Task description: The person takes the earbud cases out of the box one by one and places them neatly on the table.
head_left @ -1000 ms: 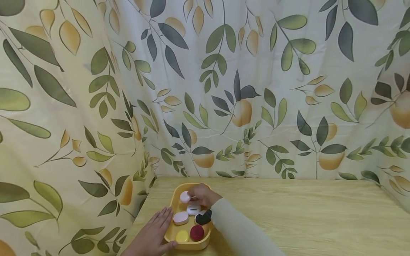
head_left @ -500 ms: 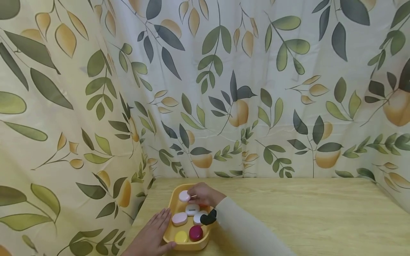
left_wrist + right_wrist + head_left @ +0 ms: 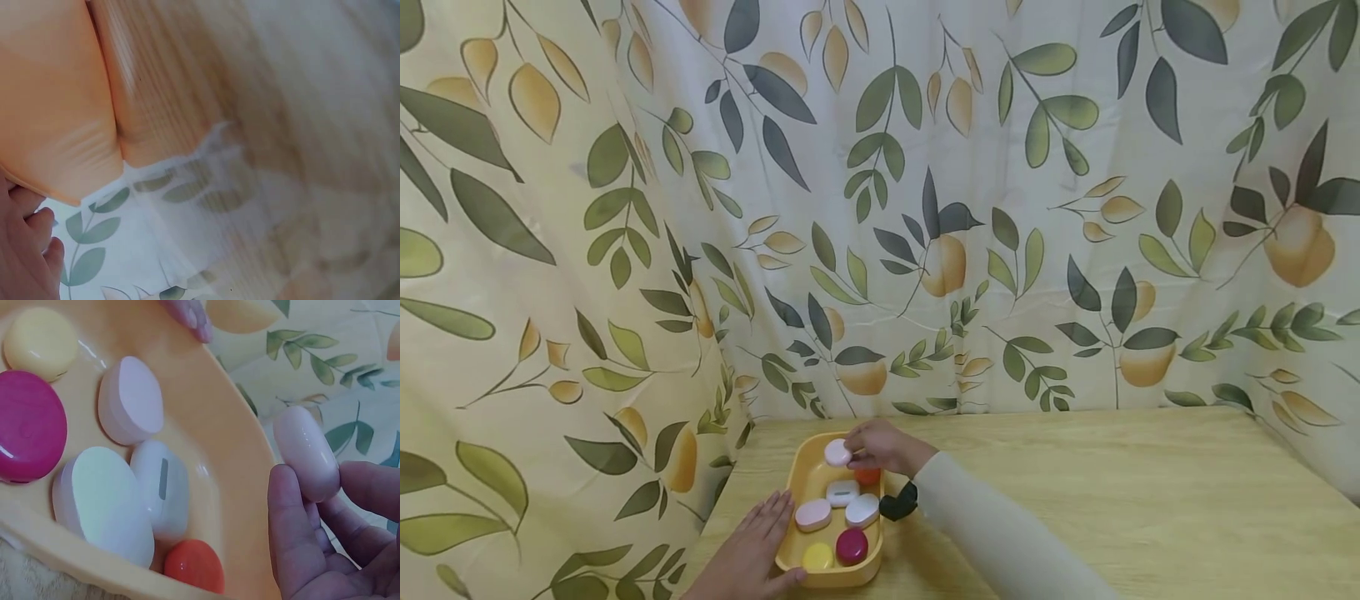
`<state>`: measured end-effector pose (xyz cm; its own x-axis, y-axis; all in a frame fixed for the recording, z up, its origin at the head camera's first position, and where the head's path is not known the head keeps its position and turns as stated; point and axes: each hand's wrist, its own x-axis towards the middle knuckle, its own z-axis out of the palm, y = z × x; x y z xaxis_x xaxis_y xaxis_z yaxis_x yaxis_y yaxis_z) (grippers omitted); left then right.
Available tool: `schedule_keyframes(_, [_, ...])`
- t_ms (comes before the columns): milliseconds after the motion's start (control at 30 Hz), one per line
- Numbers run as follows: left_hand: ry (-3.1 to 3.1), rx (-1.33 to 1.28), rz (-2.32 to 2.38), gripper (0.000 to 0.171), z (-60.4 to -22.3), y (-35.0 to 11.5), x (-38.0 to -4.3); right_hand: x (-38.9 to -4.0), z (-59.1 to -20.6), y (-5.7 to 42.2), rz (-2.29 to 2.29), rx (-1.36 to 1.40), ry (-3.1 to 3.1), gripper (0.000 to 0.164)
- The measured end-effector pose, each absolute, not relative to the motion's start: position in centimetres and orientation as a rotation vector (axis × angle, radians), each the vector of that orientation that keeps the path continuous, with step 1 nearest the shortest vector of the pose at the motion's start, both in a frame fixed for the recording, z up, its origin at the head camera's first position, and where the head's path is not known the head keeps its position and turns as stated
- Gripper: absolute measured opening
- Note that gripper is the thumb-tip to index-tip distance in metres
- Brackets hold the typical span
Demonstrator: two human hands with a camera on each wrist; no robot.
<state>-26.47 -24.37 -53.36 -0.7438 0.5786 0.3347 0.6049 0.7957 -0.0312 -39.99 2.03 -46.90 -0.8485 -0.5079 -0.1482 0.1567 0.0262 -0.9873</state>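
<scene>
My right hand (image 3: 883, 447) pinches a small, rounded pale pink case (image 3: 306, 453) between thumb and fingers, held over the far end of a yellow-orange tray (image 3: 842, 578). My left hand (image 3: 752, 542) rests along the tray's left side with straight fingers, its thumb at the front rim. Inside the tray lie a pink oval case (image 3: 813, 515), a white case with a grey slot (image 3: 842, 493), a larger white case (image 3: 862, 511), an orange-red round case (image 3: 195, 565), a magenta round case (image 3: 852, 547) and a yellow one (image 3: 817, 557).
The tray stands at the left of a light wood-grain table (image 3: 1075, 500). A leaf-and-fruit patterned curtain (image 3: 925, 208) hangs behind the table and along its left. A black object (image 3: 901, 502) sits at the right wrist, beside the tray's right rim.
The right hand, with the pink case, has shifted slightly up and away from the other cases, uncovering the orange-red one. The left hand keeps its place on the tray; the head view has turned slightly.
</scene>
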Motion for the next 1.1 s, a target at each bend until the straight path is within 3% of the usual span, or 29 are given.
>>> schedule_keyframes(367, [-2.731,-0.846,-0.123,0.090,-53.2,-24.6,-26.1,-39.1,-46.3,2.2,-1.865,-0.387,1.799,0.021])
schedule_keyframes(1100, [-2.726,-0.862,-0.149,0.090,-53.0,-24.2,-26.1,-39.0,-46.7,7.7,-1.849,-0.411,1.815,0.029])
